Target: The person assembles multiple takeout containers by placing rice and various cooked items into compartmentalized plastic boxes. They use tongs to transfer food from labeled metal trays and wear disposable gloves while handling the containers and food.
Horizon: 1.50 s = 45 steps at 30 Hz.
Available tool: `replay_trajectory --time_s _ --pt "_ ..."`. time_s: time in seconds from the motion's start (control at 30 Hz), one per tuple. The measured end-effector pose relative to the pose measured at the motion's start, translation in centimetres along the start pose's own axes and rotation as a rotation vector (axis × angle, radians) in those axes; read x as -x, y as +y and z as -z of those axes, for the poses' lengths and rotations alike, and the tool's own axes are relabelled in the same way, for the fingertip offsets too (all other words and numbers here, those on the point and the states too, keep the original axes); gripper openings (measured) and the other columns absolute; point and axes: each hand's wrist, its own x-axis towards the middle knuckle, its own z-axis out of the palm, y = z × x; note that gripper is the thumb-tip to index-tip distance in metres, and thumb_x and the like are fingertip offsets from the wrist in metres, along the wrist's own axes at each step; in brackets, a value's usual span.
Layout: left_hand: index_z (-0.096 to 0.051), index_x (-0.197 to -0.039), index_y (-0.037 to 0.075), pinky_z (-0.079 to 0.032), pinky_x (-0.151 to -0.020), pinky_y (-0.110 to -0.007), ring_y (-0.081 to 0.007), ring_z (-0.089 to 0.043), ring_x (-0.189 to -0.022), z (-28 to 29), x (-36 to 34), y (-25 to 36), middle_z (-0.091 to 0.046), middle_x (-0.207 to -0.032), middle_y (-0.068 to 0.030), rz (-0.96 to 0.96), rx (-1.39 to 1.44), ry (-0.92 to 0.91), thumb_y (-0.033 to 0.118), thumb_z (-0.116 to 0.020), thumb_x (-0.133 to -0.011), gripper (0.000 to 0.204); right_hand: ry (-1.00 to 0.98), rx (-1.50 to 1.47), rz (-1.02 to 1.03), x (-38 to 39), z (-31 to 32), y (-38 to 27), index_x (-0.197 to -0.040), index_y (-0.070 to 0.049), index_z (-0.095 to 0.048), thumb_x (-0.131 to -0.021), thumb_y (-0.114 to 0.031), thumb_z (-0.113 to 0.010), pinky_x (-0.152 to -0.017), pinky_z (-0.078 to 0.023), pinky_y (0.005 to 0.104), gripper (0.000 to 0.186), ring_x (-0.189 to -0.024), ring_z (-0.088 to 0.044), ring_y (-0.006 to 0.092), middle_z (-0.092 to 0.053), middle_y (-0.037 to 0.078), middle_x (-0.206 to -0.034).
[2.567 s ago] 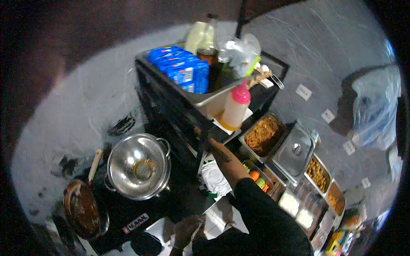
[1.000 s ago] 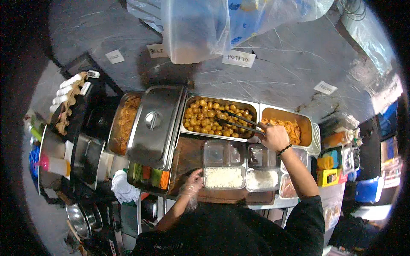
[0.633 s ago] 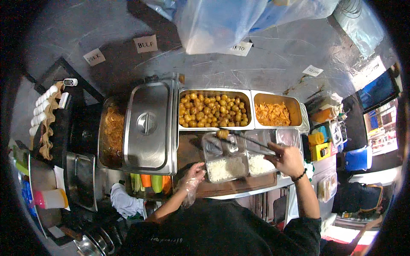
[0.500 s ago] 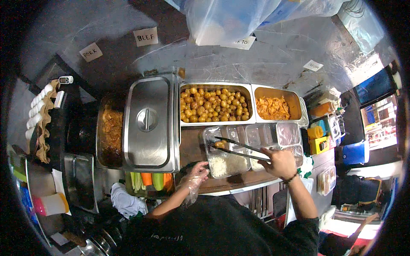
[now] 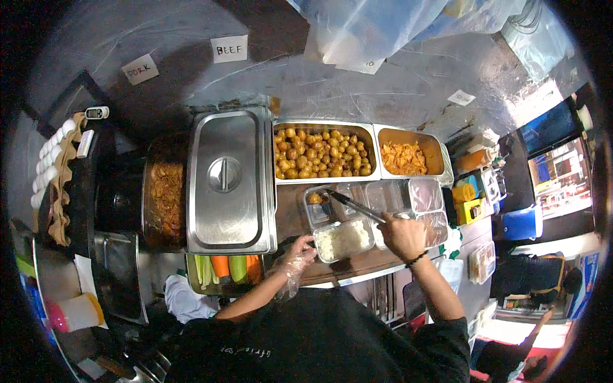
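Observation:
My right hand (image 5: 403, 237) grips black-and-silver tongs (image 5: 357, 207), their tips inside the upper-left compartment of a clear food container (image 5: 338, 240), where a little brown potato (image 5: 315, 198) sits. White rice fills its lower compartment. My left hand (image 5: 297, 258), in a clear plastic glove, holds the container's left edge with its fingertips. More clear containers (image 5: 424, 196) stand to the right on a wooden board (image 5: 290, 217). Just behind are a steel pan of small potatoes (image 5: 321, 153) and a pan of orange shredded food (image 5: 402, 157).
Left: lidded steel pan (image 5: 223, 210), meat pan (image 5: 165, 198), vegetable tray (image 5: 233, 268), egg carton (image 5: 60, 214), squeeze bottle (image 5: 73, 313). Above: hanging plastic bags (image 5: 357, 25). Right: blue cooler (image 5: 520, 222), yellow boxes (image 5: 469, 210), another person's arm (image 5: 529, 341) at lower right.
My view has turned from the stove to the food pans. The tongs moved from the potato pan into the container with potato; my left hand moved to the container's edge.

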Motion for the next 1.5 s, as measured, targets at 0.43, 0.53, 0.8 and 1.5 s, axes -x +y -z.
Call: replay_trajectory --time_s 0.43,0.53,0.8,1.5 --pt "-0.046 -0.138 0.014 -0.050 -0.070 -0.027 -0.0117 -0.058 -0.078 0.5 3.5 1.0 -0.056 -0.103 -0.0055 -0.056 0.113 0.323 0.016 -0.067 -0.092 0.050 0.204 0.006 0.200 -6.3 7.9 4.1 -0.113 -0.014 -0.066 -0.078 -0.049 -0.070 -0.059 -0.054 0.0448 0.050 -0.067 -0.067 0.0325 -0.065 0.015 -0.072" --pt "-0.046 -0.138 0.014 -0.049 -0.066 -0.026 -0.0110 -0.058 -0.075 0.4 3.9 1.0 -0.056 -0.101 -0.0047 -0.133 0.106 0.351 0.017 -0.068 -0.091 0.052 0.065 0.025 0.185 -12.2 3.5 5.2 -0.111 -0.010 -0.068 -0.077 -0.051 -0.070 -0.064 -0.054 0.0472 0.053 -0.072 -0.067 0.0361 -0.067 0.019 -0.076" --pt "-0.047 -0.136 0.014 -0.051 -0.066 -0.026 -0.0116 -0.061 -0.077 -1.7 5.1 -0.3 -0.061 -0.100 -0.0054 -0.143 0.200 0.475 0.016 -0.069 -0.091 0.051 0.041 -0.027 0.329 -15.6 1.4 5.3 -0.101 -0.011 -0.072 -0.081 -0.046 -0.067 -0.066 -0.054 0.0472 0.041 -0.073 -0.067 0.0367 -0.067 0.019 -0.074" --pt "-0.048 -0.135 0.013 -0.050 -0.067 -0.026 -0.0121 -0.061 -0.076 -1.5 0.6 3.0 -0.059 -0.099 -0.0052 -0.079 0.047 0.357 0.019 -0.069 -0.090 0.050 -0.193 -0.280 0.168 -0.3 -2.2 3.2 -0.111 -0.012 -0.068 -0.082 -0.044 -0.070 -0.064 -0.053 0.0466 0.044 -0.072 -0.067 0.0379 -0.067 0.020 -0.076"
